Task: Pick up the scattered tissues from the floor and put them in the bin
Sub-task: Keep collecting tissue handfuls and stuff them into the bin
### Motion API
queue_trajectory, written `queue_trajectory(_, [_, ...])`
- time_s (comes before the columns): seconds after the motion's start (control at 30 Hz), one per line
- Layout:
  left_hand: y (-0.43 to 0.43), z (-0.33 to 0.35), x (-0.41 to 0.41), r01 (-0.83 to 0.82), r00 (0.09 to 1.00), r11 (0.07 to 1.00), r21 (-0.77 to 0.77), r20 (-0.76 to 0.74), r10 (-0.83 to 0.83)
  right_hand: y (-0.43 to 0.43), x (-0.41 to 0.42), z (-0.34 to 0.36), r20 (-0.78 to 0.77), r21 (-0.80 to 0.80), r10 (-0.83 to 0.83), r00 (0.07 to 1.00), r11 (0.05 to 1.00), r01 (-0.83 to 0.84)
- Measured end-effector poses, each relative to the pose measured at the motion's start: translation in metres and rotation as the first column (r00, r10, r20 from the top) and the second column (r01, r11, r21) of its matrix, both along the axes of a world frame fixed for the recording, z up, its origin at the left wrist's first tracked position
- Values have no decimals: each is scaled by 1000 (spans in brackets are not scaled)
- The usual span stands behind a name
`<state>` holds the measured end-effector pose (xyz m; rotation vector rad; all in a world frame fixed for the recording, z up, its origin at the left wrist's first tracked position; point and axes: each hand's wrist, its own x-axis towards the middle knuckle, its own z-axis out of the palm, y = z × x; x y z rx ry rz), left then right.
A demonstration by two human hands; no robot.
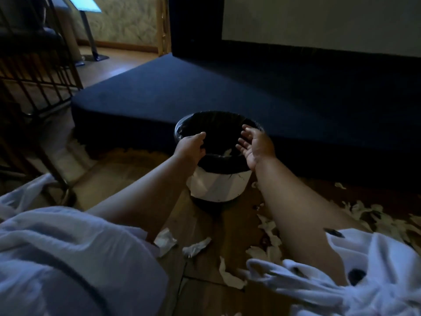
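Note:
A white bin with a black liner stands on the floor in front of a dark platform. A piece of tissue shows inside it. My left hand rests on the bin's left rim, fingers curled over the liner. My right hand hovers above the right side of the bin's mouth, fingers spread and palm empty. Torn white tissues lie scattered on the wooden floor near my knees, and several more tissues litter the floor at the right.
A dark blue platform runs behind the bin. A metal chair frame stands at the left. A stand's foot sits at the far back left. My white garment covers the lower foreground.

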<state>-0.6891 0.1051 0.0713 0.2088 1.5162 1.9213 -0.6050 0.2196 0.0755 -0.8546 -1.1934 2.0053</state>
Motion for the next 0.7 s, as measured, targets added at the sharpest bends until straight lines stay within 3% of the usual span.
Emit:
queue_trajectory(0.1, [-34,-39,20,29,997,998,-48,-67,-32,-22,29,-24,-6,55,58,998,997,-58])
queue_trajectory(0.2, [-66,-96,42,73,995,979,-189,-47,-83,-43,59,-69,45,60,96,994,993,-98])
queue_trajectory(0.33, [-101,-176,61,101,994,918,-383,-8,-113,-66,90,-151,354,109,146,924,975,-195])
queue_trajectory(0.47, [-124,-243,64,11,974,795,-606,-173,-146,-84,113,-247,656,254,157,739,875,-411])
queue_trajectory(0.53, [-127,-264,61,-43,948,671,-740,-242,-207,-93,118,-280,764,384,92,639,730,-565])
queue_trajectory(0.57, [-128,-271,58,-59,943,613,-788,-246,-226,-97,120,-289,838,395,60,542,621,-678])
queue_trajectory(0.63, [-129,-280,50,-81,933,541,-837,-254,-254,-102,125,-307,940,306,-13,340,472,-827])
queue_trajectory(0.67, [-128,-286,45,-89,919,510,-856,-268,-290,-104,128,-314,954,278,-33,297,467,-840])
queue_trajectory(0.7, [-128,-288,41,-94,898,465,-880,-276,-342,-104,130,-319,950,280,-23,310,500,-820])
